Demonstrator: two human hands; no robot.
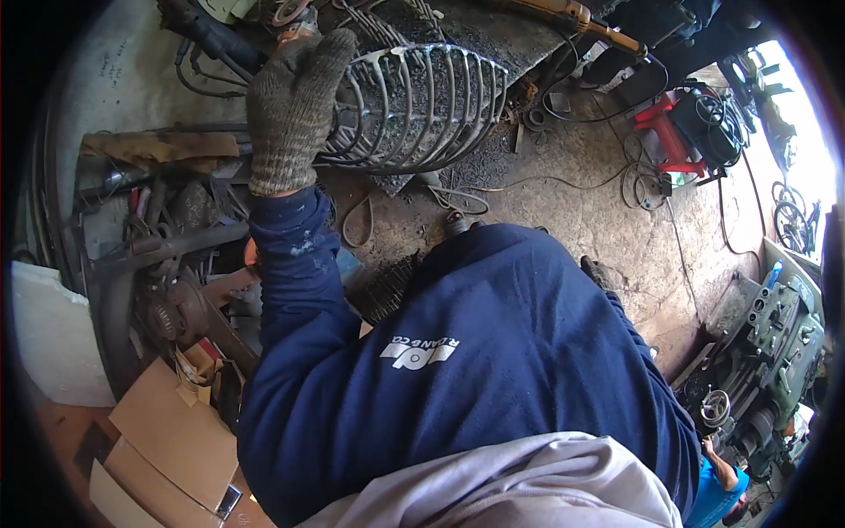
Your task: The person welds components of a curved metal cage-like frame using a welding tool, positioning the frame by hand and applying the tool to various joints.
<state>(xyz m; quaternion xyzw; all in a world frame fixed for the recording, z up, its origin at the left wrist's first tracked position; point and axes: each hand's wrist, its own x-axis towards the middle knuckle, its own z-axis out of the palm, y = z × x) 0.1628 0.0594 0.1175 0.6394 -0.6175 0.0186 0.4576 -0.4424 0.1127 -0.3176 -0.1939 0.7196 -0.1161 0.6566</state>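
My left hand, in a grey-brown knit glove, is at the upper left, at the left end of a curved cage of welded metal rods. Its fingers look curled, and what they hold is hidden behind the glove. A thick black part with thin cables meets the glove from the upper left. Just beyond the fingertips is a small orange and silver piece, too unclear to name. My right hand is out of sight, with its dark blue sleeve running down the right side of my body.
A dark work surface lies under the cage. Scrap metal and cardboard crowd the left. A red and black machine with loose cables stands on the floor at right. A green-grey machine and a person in blue are at lower right.
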